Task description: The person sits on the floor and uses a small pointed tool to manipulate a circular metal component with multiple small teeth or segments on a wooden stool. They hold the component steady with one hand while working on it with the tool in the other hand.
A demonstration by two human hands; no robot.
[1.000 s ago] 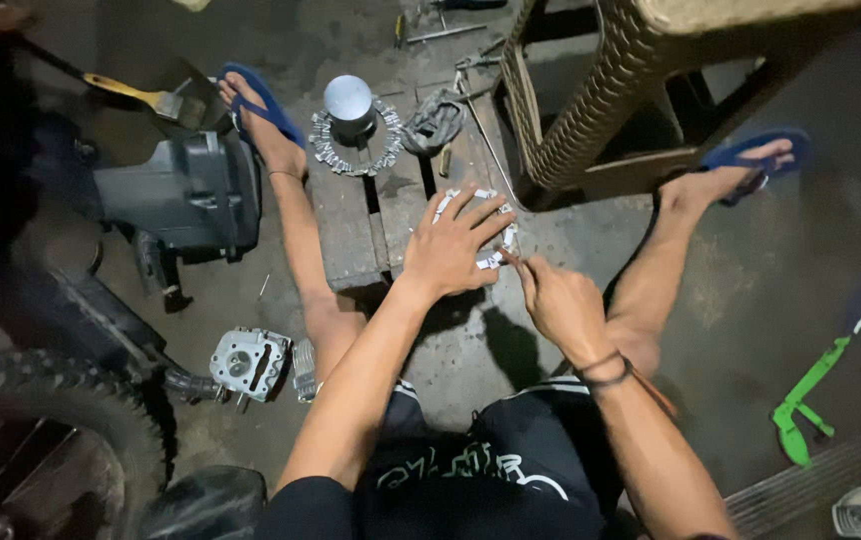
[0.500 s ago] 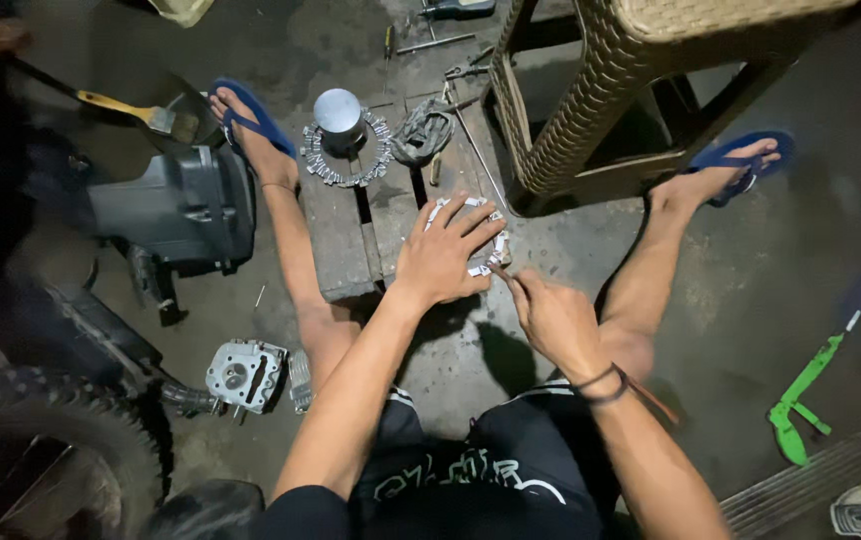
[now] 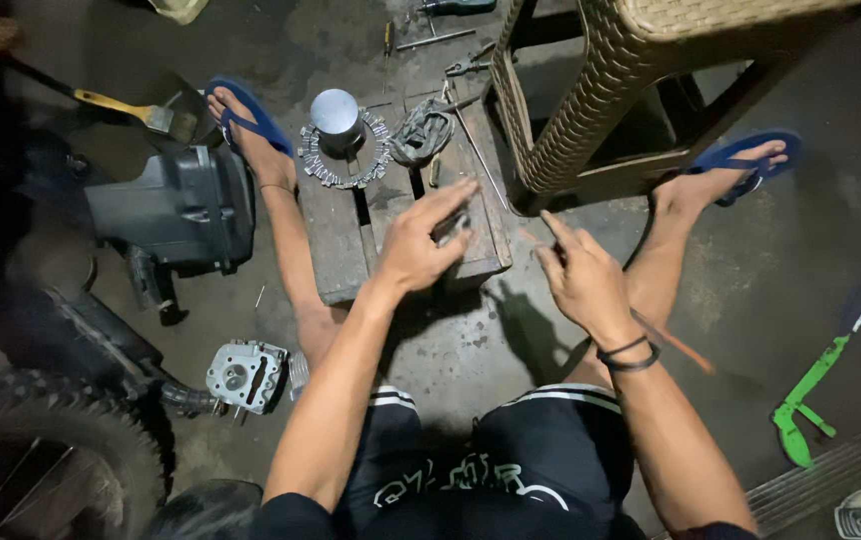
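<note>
Concrete floor, wooden block [image 3: 346, 235], left hand [image 3: 419, 248] holding small metal part [image 3: 454, 226], right hand [image 3: 583, 280] beside

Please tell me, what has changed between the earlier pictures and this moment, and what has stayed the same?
The two hands have come apart: the left hand stays over the wooden block, while the right hand has drawn back off its edge. Whether either holds the small shiny part cannot be told. The piston, cylinder head and stool stayed put.

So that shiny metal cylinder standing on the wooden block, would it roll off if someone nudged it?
The metal cylinder stands upright on its flat end, so a light nudge would probably slide it. Tipped over, its round side would likely roll. It looks like solid metal, so probably heavy for its size, and the toothed ring around it might catch it.
</note>
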